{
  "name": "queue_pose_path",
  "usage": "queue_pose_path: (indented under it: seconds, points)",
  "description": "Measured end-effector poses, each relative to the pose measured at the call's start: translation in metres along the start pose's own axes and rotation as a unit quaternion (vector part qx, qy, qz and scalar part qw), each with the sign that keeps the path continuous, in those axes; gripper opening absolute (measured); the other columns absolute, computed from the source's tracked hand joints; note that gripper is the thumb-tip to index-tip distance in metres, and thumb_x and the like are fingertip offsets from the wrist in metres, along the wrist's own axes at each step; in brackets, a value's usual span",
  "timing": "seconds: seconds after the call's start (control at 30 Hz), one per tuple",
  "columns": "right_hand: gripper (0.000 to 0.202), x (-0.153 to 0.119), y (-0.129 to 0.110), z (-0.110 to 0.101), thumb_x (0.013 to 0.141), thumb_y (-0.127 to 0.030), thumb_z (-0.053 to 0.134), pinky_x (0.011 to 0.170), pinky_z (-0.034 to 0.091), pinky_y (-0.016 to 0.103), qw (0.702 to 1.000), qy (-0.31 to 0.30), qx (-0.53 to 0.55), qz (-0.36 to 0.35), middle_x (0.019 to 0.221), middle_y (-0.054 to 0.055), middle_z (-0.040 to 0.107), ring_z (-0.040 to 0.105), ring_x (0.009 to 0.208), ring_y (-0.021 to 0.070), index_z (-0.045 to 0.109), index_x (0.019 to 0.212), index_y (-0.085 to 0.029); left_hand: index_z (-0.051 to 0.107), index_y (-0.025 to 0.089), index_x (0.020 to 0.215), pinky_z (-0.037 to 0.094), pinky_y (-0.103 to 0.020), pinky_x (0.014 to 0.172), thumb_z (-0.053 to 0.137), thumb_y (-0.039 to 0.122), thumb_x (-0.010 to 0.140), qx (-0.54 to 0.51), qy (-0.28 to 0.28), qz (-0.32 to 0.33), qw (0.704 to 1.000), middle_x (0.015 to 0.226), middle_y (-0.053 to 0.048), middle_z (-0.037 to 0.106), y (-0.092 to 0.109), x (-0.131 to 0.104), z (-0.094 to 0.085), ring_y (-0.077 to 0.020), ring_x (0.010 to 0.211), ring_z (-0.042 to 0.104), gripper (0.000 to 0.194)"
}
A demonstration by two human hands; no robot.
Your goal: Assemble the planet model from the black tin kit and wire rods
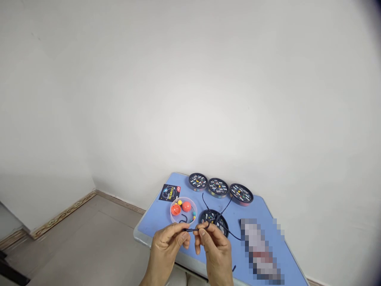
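Note:
My left hand (173, 238) pinches one end of a thin black rod (192, 230), just above the front part of the blue table. From the other side my right hand (214, 248) grips the same rod between thumb and fingers. Behind the right hand is a round black case (205, 216) with coloured dots. Several thin black arms (226, 208) spread out over that case; whether they join the held rod is hidden by my fingers. A clear round tray (170, 212) close to the left hand contains a red ball (186, 206), a red half shell (175, 209) and small yellow balls.
Three round black cases (218, 186) with printed planets line the back of the blue table (157, 226). A black printed card (169, 193) lies at the back left. A blurred-out object (262, 252) is on the right. The white wall (190, 99) stands behind the table.

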State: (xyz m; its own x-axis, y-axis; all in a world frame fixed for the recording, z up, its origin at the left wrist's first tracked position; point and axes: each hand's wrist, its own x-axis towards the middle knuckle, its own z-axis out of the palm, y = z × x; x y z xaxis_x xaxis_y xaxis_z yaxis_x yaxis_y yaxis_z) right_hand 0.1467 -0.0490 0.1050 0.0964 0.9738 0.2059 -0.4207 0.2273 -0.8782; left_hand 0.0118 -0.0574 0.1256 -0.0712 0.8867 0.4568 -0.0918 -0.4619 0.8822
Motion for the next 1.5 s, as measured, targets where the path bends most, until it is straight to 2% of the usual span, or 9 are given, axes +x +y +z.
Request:
queue_pose_path:
  seconds: [0.2,0.33,0.4,0.5,0.67,1.13,1.33,1.5]
  points:
    - [0.020,0.000,-0.006,-0.002,0.077,-0.036,0.074,0.045,0.048,0.024,0.999,-0.002,-0.017,-0.036,0.066,0.003,0.067,0.057,0.048,0.0123,0.073,0.078,-0.016,0.076,0.021,0.089,0.054,-0.020,0.057,0.068,0.027,0.082,0.002,-0.007,-0.015,1.000,0.059,0.001,0.067,0.002,-0.001,-0.003,-0.0129,0.054,0.063,0.013]
    - [0.018,0.002,-0.016,-0.010,0.076,-0.035,0.075,0.043,0.046,0.022,0.994,0.079,-0.005,-0.071,0.066,0.003,0.068,0.056,0.047,0.0112,0.074,0.079,-0.017,0.075,0.020,0.088,0.054,-0.021,0.059,0.067,0.032,0.083,0.001,0.018,-0.033,0.999,0.058,0.001,0.067,0.005,0.001,-0.010,-0.0135,0.055,0.063,0.015]
    - [0.018,0.001,-0.021,-0.010,0.075,-0.035,0.076,0.042,0.046,0.022,0.992,0.098,-0.010,-0.080,0.065,0.003,0.069,0.056,0.046,0.0114,0.074,0.079,-0.017,0.075,0.020,0.087,0.054,-0.022,0.060,0.068,0.034,0.083,-0.009,0.018,-0.050,0.999,0.059,0.000,0.068,0.008,0.002,-0.012,-0.0140,0.056,0.064,0.016]
    - [0.020,-0.007,-0.025,0.000,0.074,-0.036,0.077,0.040,0.047,0.023,0.992,0.089,-0.024,-0.084,0.061,0.003,0.067,0.056,0.045,0.0121,0.074,0.076,-0.017,0.074,0.019,0.087,0.054,-0.022,0.060,0.068,0.035,0.082,-0.022,-0.003,-0.062,0.998,0.059,0.001,0.068,0.012,0.002,-0.009,-0.0141,0.056,0.064,0.017]
    - [0.020,-0.018,-0.023,0.020,0.071,-0.038,0.079,0.037,0.046,0.023,0.986,0.123,-0.033,-0.108,0.056,0.000,0.065,0.053,0.039,0.0111,0.075,0.075,-0.019,0.074,0.019,0.086,0.053,-0.024,0.060,0.068,0.034,0.082,-0.034,-0.020,-0.050,0.998,0.057,0.000,0.067,0.008,-0.002,0.000,-0.0147,0.054,0.063,0.018]
    - [0.022,-0.016,-0.021,0.015,0.069,-0.039,0.080,0.038,0.047,0.024,0.988,0.126,-0.036,-0.086,0.057,0.001,0.068,0.055,0.039,0.0118,0.075,0.074,-0.018,0.074,0.018,0.088,0.054,-0.024,0.061,0.069,0.034,0.082,-0.074,-0.028,-0.077,0.994,0.060,0.000,0.069,0.006,-0.002,0.005,-0.0145,0.056,0.064,0.018]
    - [0.024,-0.016,-0.018,0.015,0.069,-0.040,0.080,0.038,0.047,0.025,0.988,0.122,-0.033,-0.089,0.064,0.003,0.070,0.056,0.041,0.0130,0.074,0.076,-0.018,0.074,0.017,0.087,0.055,-0.026,0.061,0.070,0.037,0.080,-0.081,-0.020,-0.089,0.993,0.059,-0.001,0.069,0.007,-0.001,0.007,-0.0154,0.055,0.064,0.021]
    - [0.025,-0.017,-0.016,0.015,0.071,-0.041,0.079,0.042,0.048,0.025,0.989,0.125,-0.019,-0.077,0.061,0.003,0.069,0.056,0.044,0.0131,0.074,0.077,-0.018,0.074,0.017,0.085,0.056,-0.027,0.060,0.071,0.038,0.078,-0.088,-0.009,-0.096,0.991,0.059,-0.001,0.069,0.009,-0.001,0.012,-0.0163,0.055,0.065,0.022]
